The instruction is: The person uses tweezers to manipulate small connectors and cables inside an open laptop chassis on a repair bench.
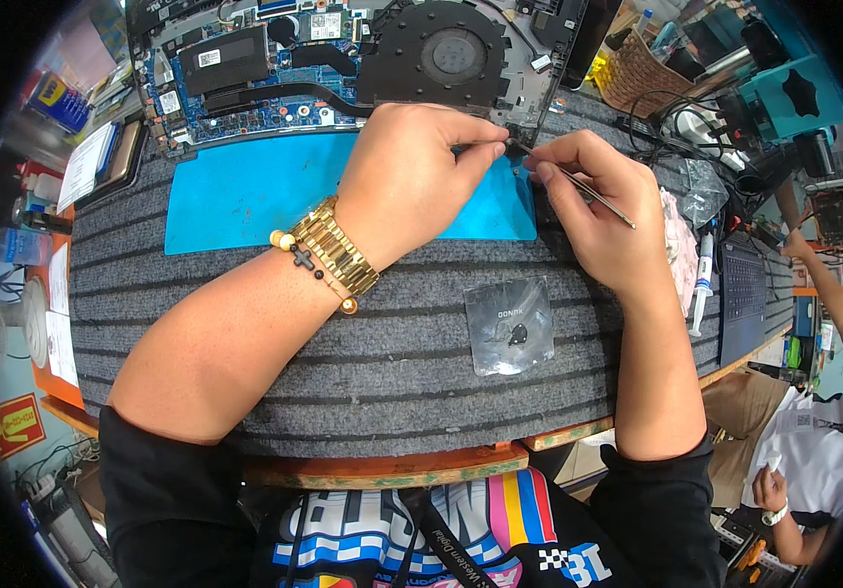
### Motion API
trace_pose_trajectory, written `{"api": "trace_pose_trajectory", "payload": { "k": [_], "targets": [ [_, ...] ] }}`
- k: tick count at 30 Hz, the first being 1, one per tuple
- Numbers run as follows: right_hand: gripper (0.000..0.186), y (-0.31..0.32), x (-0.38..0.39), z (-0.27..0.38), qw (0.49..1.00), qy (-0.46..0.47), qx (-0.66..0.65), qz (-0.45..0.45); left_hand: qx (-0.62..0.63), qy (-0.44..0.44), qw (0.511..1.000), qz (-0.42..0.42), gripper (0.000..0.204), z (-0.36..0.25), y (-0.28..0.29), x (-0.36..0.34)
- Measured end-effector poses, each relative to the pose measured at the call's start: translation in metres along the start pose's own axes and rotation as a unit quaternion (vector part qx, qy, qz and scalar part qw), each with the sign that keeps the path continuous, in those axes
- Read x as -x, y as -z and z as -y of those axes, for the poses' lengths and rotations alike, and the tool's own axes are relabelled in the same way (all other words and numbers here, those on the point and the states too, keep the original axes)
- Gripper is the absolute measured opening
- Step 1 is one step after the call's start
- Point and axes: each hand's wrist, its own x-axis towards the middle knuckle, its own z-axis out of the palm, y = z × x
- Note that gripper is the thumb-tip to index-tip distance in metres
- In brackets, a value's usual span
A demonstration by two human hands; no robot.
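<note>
An opened laptop (333, 59) lies at the far side of the table, its blue circuit board, black heat pipe and round fan (453, 54) bared. A blue mat (255, 191) extends along its near edge. Above the mat's right end, my left hand (421, 162) pinches a small dark part (514, 146) between thumb and forefinger; its exact kind is too small to make out. My right hand (603, 201) holds a thin metal rod-like tool (600, 200) like a pen, its tip at that part. Nearer me lies a clear plastic bag (510, 328) with a small black piece.
A grey striped cloth (392, 372) covers the table. At right are a syringe (703, 279), a dark keyboard (741, 294), cables and a wicker basket (645, 73). Papers (88, 162) and a blue-yellow can (57, 98) stand left. Another person's hand (770, 488) shows at lower right.
</note>
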Motion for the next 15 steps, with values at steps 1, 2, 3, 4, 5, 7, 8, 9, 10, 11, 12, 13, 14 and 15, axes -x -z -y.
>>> {"api": "trace_pose_trajectory", "payload": {
  "k": [1,2,3,4,5,7,8,9,10,11,12,13,14,15],
  "targets": [
    [0.009,0.0008,0.0004,0.0003,1.000,-0.002,0.001,0.001,-0.001,0.003,1.000,0.002,0.019,-0.0008,-0.0002,-0.0001],
    [0.009,0.0016,0.0009,0.0004,1.000,-0.004,0.001,0.001,-0.001,0.002,1.000,0.002,0.019,-0.0013,-0.0006,-0.0003],
    [0.009,0.0023,0.0016,0.0004,1.000,-0.004,0.001,0.001,0.000,0.002,1.000,0.003,0.019,-0.0017,-0.0012,-0.0006],
    [0.009,0.0021,0.0016,0.0005,1.000,-0.009,-0.004,0.003,0.002,0.002,1.000,0.003,0.019,-0.0014,-0.0011,-0.0006],
    [0.008,0.0020,0.0017,0.0005,1.000,-0.015,-0.009,0.006,0.001,0.003,1.000,0.003,0.019,-0.0012,-0.0011,-0.0005],
    [0.008,0.0017,0.0016,0.0004,1.000,-0.014,-0.011,0.007,0.006,0.002,1.000,0.000,0.019,-0.0008,-0.0014,-0.0005],
    [0.008,0.0016,0.0016,0.0002,1.000,-0.012,-0.012,0.009,0.007,0.002,1.000,0.001,0.019,-0.0008,-0.0013,-0.0006],
    [0.008,0.0016,0.0016,0.0001,1.000,-0.013,-0.012,0.008,0.000,0.001,1.000,0.005,0.019,-0.0009,-0.0008,-0.0007],
    [0.009,0.0016,0.0013,0.0003,1.000,-0.011,-0.016,0.010,-0.008,0.000,1.000,0.008,0.019,-0.0012,0.0000,-0.0009],
    [0.009,0.0017,0.0009,0.0005,1.000,-0.009,-0.020,0.012,-0.008,0.000,1.000,0.008,0.019,-0.0014,0.0005,-0.0007],
    [0.009,0.0017,0.0007,0.0005,1.000,-0.009,-0.020,0.012,-0.010,0.000,1.000,0.008,0.019,-0.0015,0.0008,-0.0005],
    [0.009,0.0017,0.0009,0.0002,1.000,-0.007,-0.012,0.008,-0.010,0.001,1.000,0.007,0.019,-0.0015,0.0007,-0.0003],
    [0.009,0.0017,0.0011,0.0000,1.000,-0.006,-0.004,0.005,-0.010,0.001,1.000,0.007,0.019,-0.0015,0.0006,-0.0005],
    [0.009,0.0017,0.0012,-0.0001,1.000,-0.006,-0.004,0.005,-0.009,-0.001,1.000,0.006,0.020,-0.0015,0.0004,-0.0007]
  ]
}}
